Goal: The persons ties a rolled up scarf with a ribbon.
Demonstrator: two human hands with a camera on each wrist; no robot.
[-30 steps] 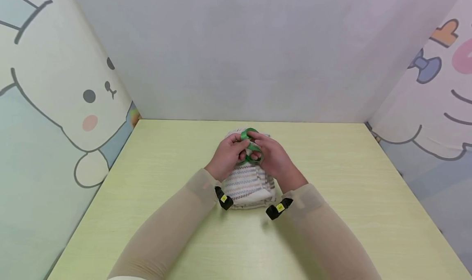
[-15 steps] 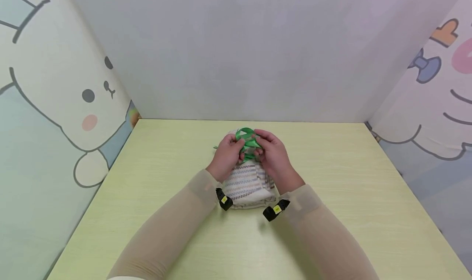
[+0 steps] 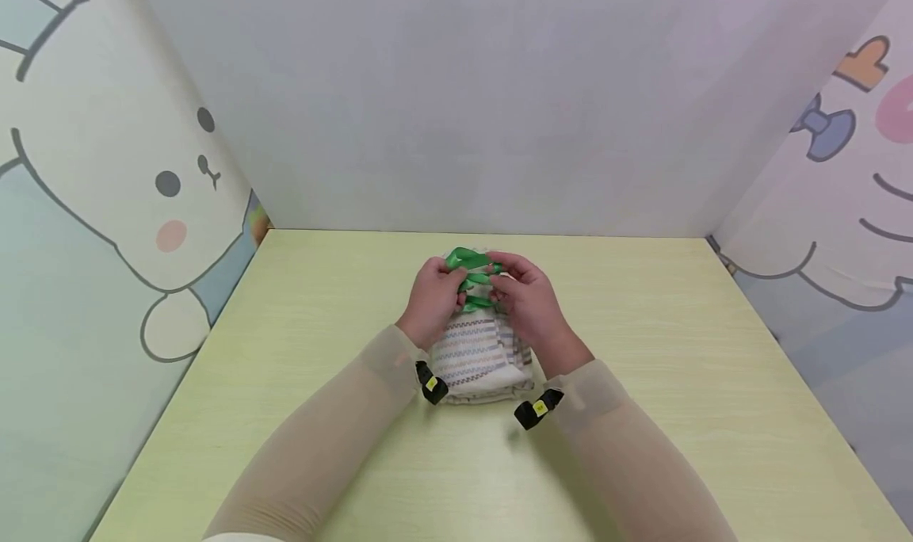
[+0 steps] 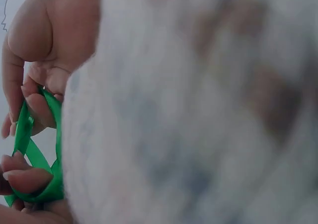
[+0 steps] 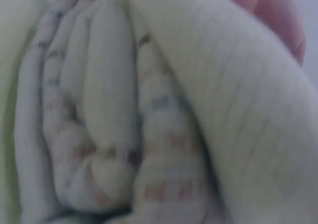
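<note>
A folded cloth (image 3: 471,352), white with rows of coloured zigzag stripes, lies on the table. Green satin ribbon (image 3: 467,258) loops over its far end. My left hand (image 3: 430,303) pinches the ribbon between thumb and fingers on the left side. From the right, my right hand (image 3: 529,300) holds another part of it with thumb and fingertips. The left wrist view shows a ribbon loop (image 4: 58,169) stretched between two sets of fingers, beside the blurred cloth (image 4: 189,110). Layered folds of the cloth (image 5: 112,80) fill the right wrist view. Whether a knot is formed is hidden by the fingers.
The pale yellow-green table (image 3: 342,280) extends around the cloth on every side. A plain grey wall (image 3: 456,106) rises behind it, and cartoon-printed panels (image 3: 85,209) flank both sides. Small black wrist cameras (image 3: 431,383) hang near the cloth's near end.
The ribbon loops have shifted and spread out between the hands, with the top loop now further left. Both hands have moved only slightly; the cloth stays in place.
</note>
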